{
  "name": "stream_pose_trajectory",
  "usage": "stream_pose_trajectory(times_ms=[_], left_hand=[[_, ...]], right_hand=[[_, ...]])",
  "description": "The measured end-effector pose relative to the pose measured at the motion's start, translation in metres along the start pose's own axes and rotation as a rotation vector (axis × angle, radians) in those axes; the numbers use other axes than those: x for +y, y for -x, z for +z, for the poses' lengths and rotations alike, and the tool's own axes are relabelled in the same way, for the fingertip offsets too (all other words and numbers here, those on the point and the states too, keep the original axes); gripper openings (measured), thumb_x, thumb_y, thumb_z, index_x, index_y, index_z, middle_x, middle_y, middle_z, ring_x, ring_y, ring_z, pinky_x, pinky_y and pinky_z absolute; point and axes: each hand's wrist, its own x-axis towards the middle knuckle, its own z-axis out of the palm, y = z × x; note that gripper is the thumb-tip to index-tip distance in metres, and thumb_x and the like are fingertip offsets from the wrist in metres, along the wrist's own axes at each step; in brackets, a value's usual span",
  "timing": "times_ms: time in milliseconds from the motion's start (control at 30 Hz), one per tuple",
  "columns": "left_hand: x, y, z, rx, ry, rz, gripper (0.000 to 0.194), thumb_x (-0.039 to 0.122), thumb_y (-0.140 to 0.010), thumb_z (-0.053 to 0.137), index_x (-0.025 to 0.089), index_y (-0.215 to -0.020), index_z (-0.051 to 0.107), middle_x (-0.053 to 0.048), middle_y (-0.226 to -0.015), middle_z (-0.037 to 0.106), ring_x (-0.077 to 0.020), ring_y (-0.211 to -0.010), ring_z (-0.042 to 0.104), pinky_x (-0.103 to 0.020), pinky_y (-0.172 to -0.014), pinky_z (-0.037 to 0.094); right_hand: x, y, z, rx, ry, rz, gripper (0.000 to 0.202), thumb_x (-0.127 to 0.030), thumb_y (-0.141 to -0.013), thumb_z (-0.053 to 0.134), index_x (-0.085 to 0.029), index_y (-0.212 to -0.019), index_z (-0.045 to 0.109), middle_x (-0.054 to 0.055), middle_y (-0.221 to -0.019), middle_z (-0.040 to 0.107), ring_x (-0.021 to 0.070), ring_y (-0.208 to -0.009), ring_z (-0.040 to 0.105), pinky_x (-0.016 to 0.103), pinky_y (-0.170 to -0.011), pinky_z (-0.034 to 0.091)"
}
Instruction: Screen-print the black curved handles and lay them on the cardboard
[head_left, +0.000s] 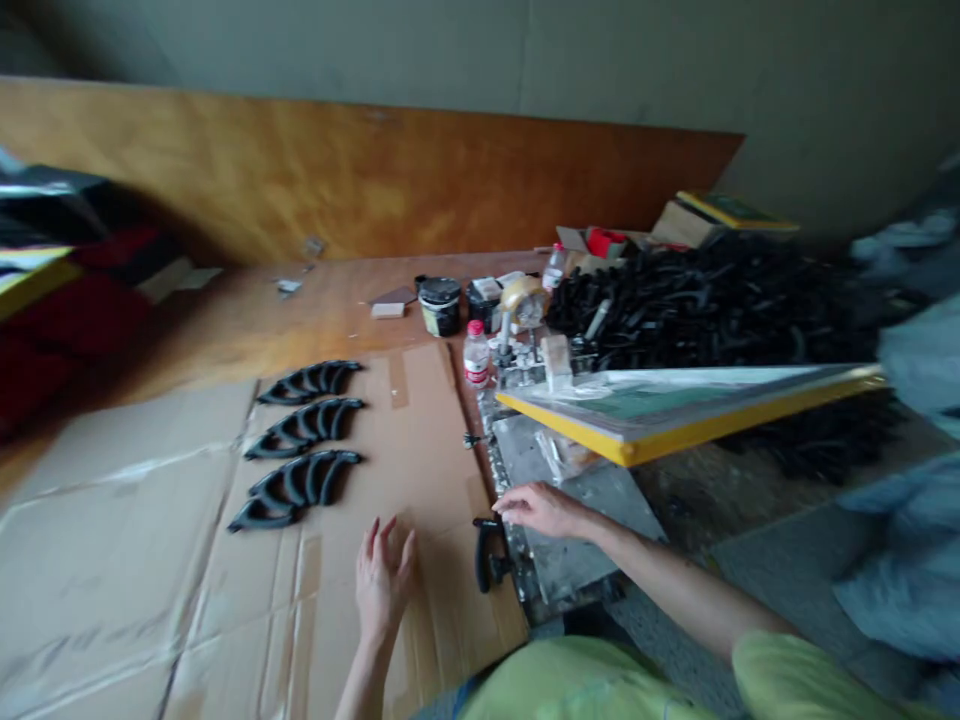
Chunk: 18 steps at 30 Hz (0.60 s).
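At my far left, a blurred stack of red and black things [79,240] stands on the wooden table [247,300], with an orange-brown board [360,180] running along the back. Next comes the flattened cardboard [135,480], seamed and taped, and on it the black handles lie in three curved rows: a far one [309,382], a middle one [304,428] and a near one [296,490]. My left hand [382,575] is over the cardboard just right of the near row, its fingers spread and holding nothing. Beyond it, a dark-lidded tub [440,308] stands on the table, and a red-capped bottle [476,356] stands upright beside the cardboard's far corner. One lone handle [482,560] lies at the cardboard's right edge. My right hand [541,508] is just beside its upper end, loosely bent and ungripping; I cannot tell whether the fingertips touch it. Under that hand is a grey plate [574,570], and past it a yellow-edged frame [630,450] juts out. Behind the frame is a big heap of black parts [697,300], and at far right a person in grey-blue clothes [900,560].
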Motion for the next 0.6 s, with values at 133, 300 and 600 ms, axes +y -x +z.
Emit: stream_pose_trajectory(times_ms=[133, 300, 600], left_hand=[[0.023, 0.042, 0.023, -0.024, 0.061, -0.027, 0.057, 0.060, -0.082, 0.044, 0.020, -0.119, 0.059, -0.016, -0.142, 0.049, -0.0312, -0.109, 0.061, -0.048, -0.100, 0.045], [0.068, 0.057, 0.031, 0.007, 0.014, -0.089, 0.059, 0.064, -0.079, 0.044, 0.022, -0.117, 0.060, -0.016, -0.145, 0.047, -0.0159, -0.053, 0.055, -0.044, -0.081, 0.052], [0.171, 0.082, 0.050, 0.110, -0.011, -0.183, 0.062, 0.067, -0.077, 0.042, 0.020, -0.111, 0.064, -0.011, -0.141, 0.053, -0.0115, -0.045, 0.047, -0.037, -0.057, 0.051]], right_hand=[[0.073, 0.058, -0.104, 0.316, 0.102, 0.192, 0.027, -0.026, -0.089, 0.053, -0.021, -0.108, 0.072, 0.003, -0.103, 0.074, 0.0177, -0.092, 0.067, 0.027, -0.083, 0.049], [0.165, 0.110, -0.227, 0.625, 0.498, 0.638, 0.030, -0.018, -0.091, 0.050, -0.013, -0.116, 0.067, 0.013, -0.115, 0.068, 0.0204, -0.107, 0.061, 0.027, -0.091, 0.044], [0.252, 0.098, -0.293, 0.663, 0.566, 0.738, 0.043, -0.014, -0.090, 0.049, -0.006, -0.131, 0.052, 0.025, -0.114, 0.063, 0.0271, -0.111, 0.059, 0.034, -0.087, 0.044]])
